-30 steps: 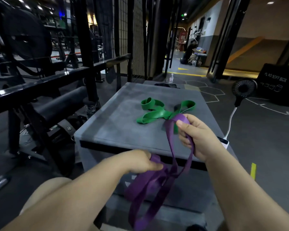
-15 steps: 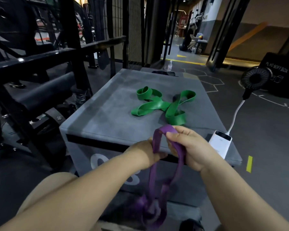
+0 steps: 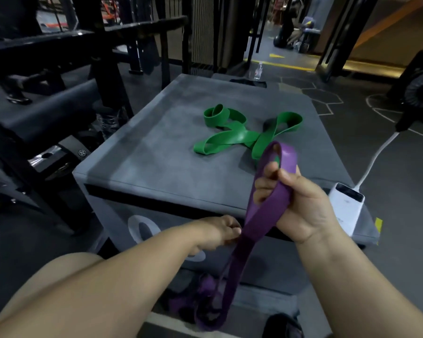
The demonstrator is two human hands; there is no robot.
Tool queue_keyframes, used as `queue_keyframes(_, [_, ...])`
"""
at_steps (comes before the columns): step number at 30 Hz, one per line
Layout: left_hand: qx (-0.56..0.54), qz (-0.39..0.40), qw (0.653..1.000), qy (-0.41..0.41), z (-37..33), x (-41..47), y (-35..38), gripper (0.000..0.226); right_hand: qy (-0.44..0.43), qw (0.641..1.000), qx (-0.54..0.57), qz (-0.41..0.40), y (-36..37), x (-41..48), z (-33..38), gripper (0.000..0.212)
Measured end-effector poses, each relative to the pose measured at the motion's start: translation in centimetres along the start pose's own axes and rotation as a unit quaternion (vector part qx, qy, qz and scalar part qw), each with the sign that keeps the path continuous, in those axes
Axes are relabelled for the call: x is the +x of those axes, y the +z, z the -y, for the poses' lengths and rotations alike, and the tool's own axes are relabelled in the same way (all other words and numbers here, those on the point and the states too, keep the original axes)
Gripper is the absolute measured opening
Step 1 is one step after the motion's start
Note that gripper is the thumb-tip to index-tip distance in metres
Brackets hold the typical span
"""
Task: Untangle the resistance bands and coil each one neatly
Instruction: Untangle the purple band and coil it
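A purple resistance band [image 3: 261, 211] hangs in front of the grey plyo box [image 3: 156, 167]. My right hand [image 3: 300, 203] grips its upper end, which folds over my fingers as a small loop. My left hand [image 3: 217, 234] pinches the same band lower down, at the box's front edge. Below my hands the purple band drops in a long loop toward the floor, its bottom part bunched. A green resistance band [image 3: 242, 135] lies loosely twisted on top of the box, beyond my hands and untouched.
A white power bank [image 3: 347, 206] with a white cable [image 3: 376, 154] sits on the box's right front corner. A black fan [image 3: 420, 93] stands on the floor at right. Black gym rack bars [image 3: 83, 45] and a padded bench fill the left side.
My right hand has lifted the band's upper end and moved right, while my left hand has slid lower along it. The band now stretches straighter between them. The green band has not moved.
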State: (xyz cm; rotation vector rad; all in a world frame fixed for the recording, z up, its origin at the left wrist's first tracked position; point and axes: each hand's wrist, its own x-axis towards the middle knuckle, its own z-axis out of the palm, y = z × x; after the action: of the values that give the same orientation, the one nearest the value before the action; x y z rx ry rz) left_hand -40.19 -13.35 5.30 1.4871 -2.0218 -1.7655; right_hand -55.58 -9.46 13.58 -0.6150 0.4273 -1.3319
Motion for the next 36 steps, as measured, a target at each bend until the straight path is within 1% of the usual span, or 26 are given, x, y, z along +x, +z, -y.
queue_keyframes(2, [0.009, 0.001, 1.000, -0.004, 0.3, 0.5, 0.5, 0.022, 0.006, 0.999, 0.035, 0.011, -0.4, 0.3, 0.1, 0.054])
queue_keyframes(5, [-0.011, 0.015, 1.000, -0.006, 0.6, 0.9, 1.2, 0.019, 0.005, 0.998, 0.044, 0.037, -0.4, 0.5, 0.4, 0.038])
queue_keyframes(7, [-0.005, 0.026, 1.000, 0.000, 0.5, 0.9, 1.4, 0.024, 0.002, 0.997, 0.052, 0.062, -0.3, 0.4, 0.7, 0.030])
queue_keyframes(9, [0.015, 0.026, 1.000, -0.009, 0.5, 0.8, 1.4, 0.028, -0.016, 0.996, 0.049, 0.069, -0.2, 0.3, 1.4, 0.024])
queue_keyframes(11, [0.014, 0.015, 1.000, -0.016, 0.5, 0.7, 1.6, 0.025, -0.034, 0.997, 0.021, 0.069, -0.2, 0.0, 2.3, 0.021])
queue_keyframes(13, [-0.001, -0.015, 1.000, -0.018, 0.4, 0.4, 1.8, 0.027, -0.042, 0.997, -0.041, 0.053, -0.1, -0.2, 2.7, 0.021])
queue_keyframes(15, [0.005, -0.054, 0.998, -0.005, 0.4, 0.2, 2.0, 0.028, -0.050, 0.994, -0.097, 0.001, -0.1, -0.5, 2.5, 0.024])
queue_keyframes(17, [0.069, -0.135, 0.988, 0.014, 0.2, -0.1, 1.8, 0.026, -0.056, 0.989, -0.129, -0.056, 0.0, -0.7, 2.0, 0.027])
queue_keyframes(19, [0.116, -0.232, 0.965, 0.042, 0.1, -0.4, 1.3, 0.026, -0.050, 0.984, -0.152, -0.079, 0.2, -0.9, 1.8, 0.036])
queue_keyframes(21, [0.117, -0.275, 0.952, 0.069, 0.0, -0.4, 0.6, 0.026, -0.045, 0.981, -0.168, -0.083, 0.3, -1.1, 2.0, 0.044])
queue_keyframes(23, [0.109, -0.276, 0.952, 0.072, 0.1, -0.6, 0.0, 0.031, -0.044, 0.982, -0.168, -0.074, 0.3, -1.4, 2.6, 0.046])
queue_keyframes(25, [0.098, -0.262, 0.957, 0.083, 0.2, -0.8, -0.5, 0.031, -0.049, 0.986, -0.151, -0.048, 0.2, -1.8, 3.5, 0.048])
queue_keyframes(27, [0.081, -0.249, 0.960, 0.098, 0.1, -1.0, -0.8, 0.030, -0.052, 0.989, -0.136, -0.022, 0.0, -2.2, 4.3, 0.057])
queue_keyframes(30, [0.033, -0.242, 0.965, 0.095, -0.4, -1.2, -1.5, 0.031, -0.057, 0.988, -0.141, -0.023, -0.4, -2.5, 5.1, 0.062])
queue_keyframes(31, [0.015, -0.241, 0.966, 0.091, -0.6, -1.3, -1.7, 0.032, -0.060, 0.986, -0.150, -0.032, -0.5, -2.5, 5.0, 0.059])
queue_keyframes(33, [0.000, -0.223, 0.970, 0.093, -1.0, -1.7, -1.9, 0.034, -0.067, 0.980, -0.180, -0.056, -0.9, -2.1, 4.2, 0.047])
queue_keyframes(36, [0.053, -0.167, 0.978, 0.111, -1.3, -2.3, -1.4, 0.032, -0.062, 0.965, -0.233, -0.105, -1.5, -1.3, 1.8, 0.033])
